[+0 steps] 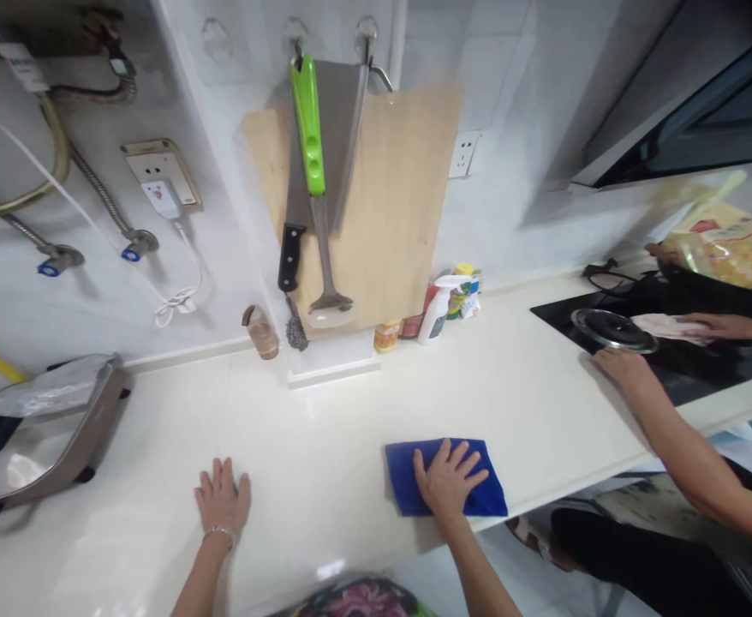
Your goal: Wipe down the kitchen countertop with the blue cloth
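My left hand (pixel 223 499) lies flat on the white countertop (pixel 325 411), fingers stretched out, holding nothing. My right hand (pixel 446 478) presses flat on a blue cloth (pixel 405 480) spread near the counter's front edge, fingers spread apart. A wooden cutting board (pixel 395 214) leans upright against the back wall straight ahead, with a green-handled tool (pixel 308 128) and a cleaver hanging in front of it.
Another person's hands (pixel 626 367) work at the black stove (pixel 703 360) on the right, one holding a cloth by a burner. Spray bottle (pixel 437 308) and small containers stand at the wall. An electric griddle (pixel 35 428) sits at the left. Pipes and sockets cover the wall.
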Demonstrator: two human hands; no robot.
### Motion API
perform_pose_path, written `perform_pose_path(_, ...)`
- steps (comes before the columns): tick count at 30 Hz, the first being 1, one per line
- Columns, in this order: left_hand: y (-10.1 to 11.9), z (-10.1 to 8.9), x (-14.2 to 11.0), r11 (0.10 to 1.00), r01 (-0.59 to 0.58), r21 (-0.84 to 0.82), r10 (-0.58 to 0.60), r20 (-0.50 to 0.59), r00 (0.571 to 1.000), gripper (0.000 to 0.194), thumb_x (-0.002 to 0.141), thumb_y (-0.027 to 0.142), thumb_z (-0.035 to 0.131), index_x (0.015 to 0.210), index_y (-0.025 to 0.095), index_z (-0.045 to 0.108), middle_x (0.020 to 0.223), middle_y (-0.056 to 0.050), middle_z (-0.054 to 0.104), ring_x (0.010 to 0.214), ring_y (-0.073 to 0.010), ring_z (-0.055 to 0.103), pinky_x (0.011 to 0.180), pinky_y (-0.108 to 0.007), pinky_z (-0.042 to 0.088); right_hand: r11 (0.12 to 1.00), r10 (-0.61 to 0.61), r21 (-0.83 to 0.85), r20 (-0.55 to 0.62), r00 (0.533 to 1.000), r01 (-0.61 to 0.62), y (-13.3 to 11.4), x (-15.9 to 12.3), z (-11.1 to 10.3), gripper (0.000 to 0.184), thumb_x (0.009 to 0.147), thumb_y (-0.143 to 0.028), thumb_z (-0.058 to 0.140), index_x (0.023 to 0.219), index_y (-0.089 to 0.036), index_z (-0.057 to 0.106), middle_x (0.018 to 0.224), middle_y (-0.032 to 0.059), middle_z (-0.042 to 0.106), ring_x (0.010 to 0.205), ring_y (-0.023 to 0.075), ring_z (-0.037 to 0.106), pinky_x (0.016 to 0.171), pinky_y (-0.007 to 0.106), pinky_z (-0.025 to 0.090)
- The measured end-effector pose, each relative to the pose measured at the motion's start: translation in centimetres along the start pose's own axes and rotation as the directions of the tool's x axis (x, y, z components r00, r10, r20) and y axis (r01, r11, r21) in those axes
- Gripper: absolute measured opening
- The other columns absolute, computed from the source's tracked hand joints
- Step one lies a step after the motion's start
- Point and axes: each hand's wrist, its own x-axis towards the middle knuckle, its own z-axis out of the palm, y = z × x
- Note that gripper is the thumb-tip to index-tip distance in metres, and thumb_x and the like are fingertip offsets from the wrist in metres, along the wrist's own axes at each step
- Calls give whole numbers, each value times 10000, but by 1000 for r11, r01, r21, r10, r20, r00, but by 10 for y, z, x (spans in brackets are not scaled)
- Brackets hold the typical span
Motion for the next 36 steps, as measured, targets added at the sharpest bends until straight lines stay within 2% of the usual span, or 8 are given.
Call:
perform_pose_path(4, 12, 4, -4, 1000, 25, 16, -24, -45, 999, 753, 956, 512, 274, 1558, 61, 305, 1664, -148, 184, 1537, -383, 34, 1239, -547, 80, 994, -112, 5, 80, 990, 112, 2, 32, 14, 775, 879, -518, 452, 1444, 13, 426, 1545, 346, 298, 1457, 562, 141, 1038, 825, 179)
perform_pose_path(7, 15, 9, -5, 998, 23, 54, -17, -106, 994, 752, 954, 504, 270, 1548, 47, 322, 1651, -167, 222, 1538, -380, 31, 1236, -550, 95, 977, -205, -27, 145, 968, 211, 8, 62, 30, 757, 871, -511, 441, 1442, -15, 428, 1559, 317, 302, 1472, 522, 150, 1084, 778, 168)
perform_pose_path(14, 14, 11, -6, 996, 26, 87, -14, -140, 990, 760, 940, 512, 272, 1531, 41, 357, 1643, -163, 252, 1539, -371, 51, 1237, -542, 118, 908, -408, 34, 306, 860, 418, 0, 133, 67, 727, 824, -483, 490, 1440, -101, 433, 1599, 218, 297, 1502, 412, 160, 1188, 638, 93)
perform_pose_path(19, 14, 10, -5, 996, 31, 83, -20, -125, 992, 781, 924, 530, 270, 1529, 44, 361, 1647, -154, 247, 1541, -365, 53, 1239, -542, 134, 847, -526, 130, 350, 775, 516, -18, 185, 91, 716, 791, -453, 526, 1425, -128, 453, 1598, 175, 322, 1508, 370, 162, 1212, 571, 71)
perform_pose_path(26, 14, 8, -4, 996, 61, 65, -54, -102, 993, 795, 911, 545, 267, 1531, 55, 355, 1650, -151, 239, 1545, -345, 69, 1246, -538, 140, 781, -623, 310, 326, 711, 542, -33, 236, 121, 605, 792, -406, 516, 1336, -142, 530, 1567, 162, 378, 1502, 323, 208, 1220, 516, 72)
perform_pose_path(30, 14, 7, -3, 996, 71, 55, -65, -89, 994, 796, 905, 556, 268, 1528, 72, 367, 1651, -131, 246, 1546, -334, 72, 1250, -527, 139, 780, -623, 339, 341, 704, 526, -40, 252, 131, 561, 789, -392, 513, 1297, -155, 543, 1546, 161, 410, 1495, 303, 241, 1223, 500, 87)
perform_pose_path(36, 13, 10, -2, 998, 49, 31, -44, -149, 988, 797, 910, 559, 261, 1509, 50, 395, 1637, -148, 278, 1540, -351, 95, 1241, -537, 155, 779, -618, 334, 265, 740, 531, -47, 257, 136, 498, 816, -383, 495, 1255, -155, 555, 1498, 163, 474, 1463, 294, 314, 1225, 495, 128)
